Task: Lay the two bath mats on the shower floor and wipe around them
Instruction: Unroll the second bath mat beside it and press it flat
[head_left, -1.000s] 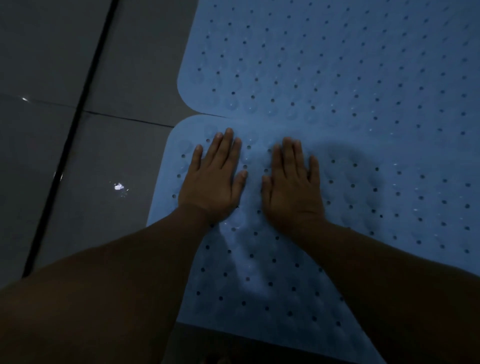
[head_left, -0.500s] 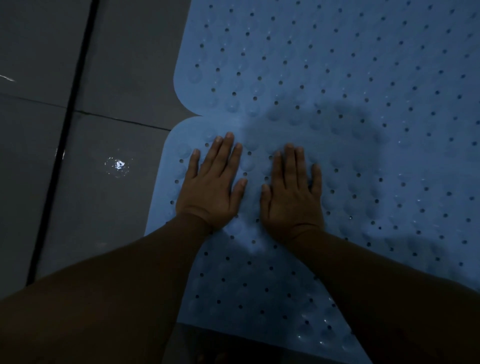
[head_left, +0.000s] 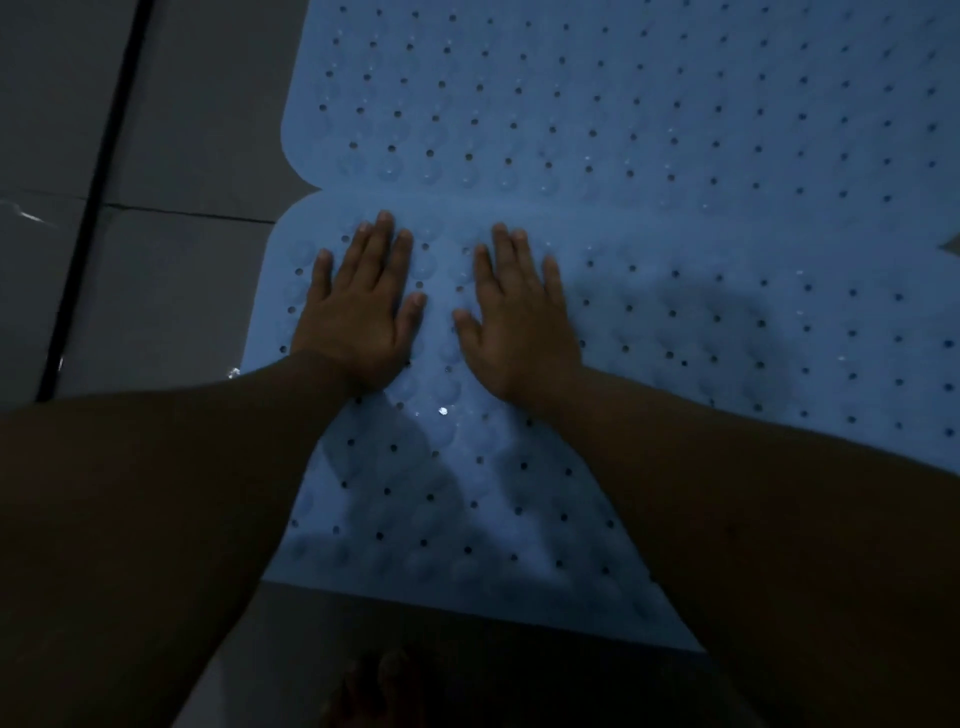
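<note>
Two light blue bath mats with rows of small holes lie flat on the grey tiled shower floor (head_left: 171, 291). The far mat (head_left: 597, 93) and the near mat (head_left: 701, 332) meet edge to edge along a seam. My left hand (head_left: 358, 306) presses palm down on the near mat, close to its left edge and just below the seam. Beside it, a thumb's width apart, my right hand (head_left: 519, 317) lies flat in the same way. Both hands hold nothing, fingers spread.
Grey tiles with a dark grout line (head_left: 93, 208) run along the left of the mats. Small wet glints show on the tile (head_left: 234, 371). My bare toes (head_left: 379, 686) stand on the floor below the near mat's front edge.
The view has shifted, so more of the near mat's front edge and my toes show. Both hands stay flat on the near mat, pressed closer to the seam.
</note>
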